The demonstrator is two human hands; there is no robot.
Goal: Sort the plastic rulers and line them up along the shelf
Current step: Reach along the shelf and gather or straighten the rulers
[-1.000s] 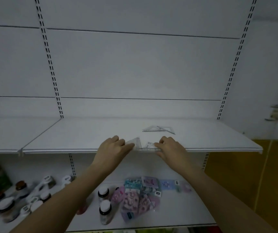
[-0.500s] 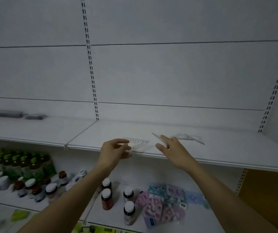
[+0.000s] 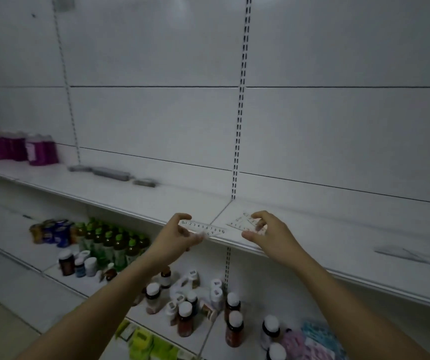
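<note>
My left hand pinches a clear plastic triangle ruler with black numbers, held just above the front edge of the white shelf. My right hand holds a second clear triangle ruler between thumb and fingers, low over the shelf just right of the seam. More clear rulers lie flat on the shelf at the far right. Several grey ruler-like pieces lie in a row at the back of the shelf to the left.
Purple bottles stand at the far left of the same shelf. On the shelf below are green-capped bottles, white-capped jars and pastel packets. A slotted upright runs up the back panel.
The view has swung left along the shelf. Both hands moved left with it, each holding a triangle ruler; the rulers on the shelf now lie far to the right.
</note>
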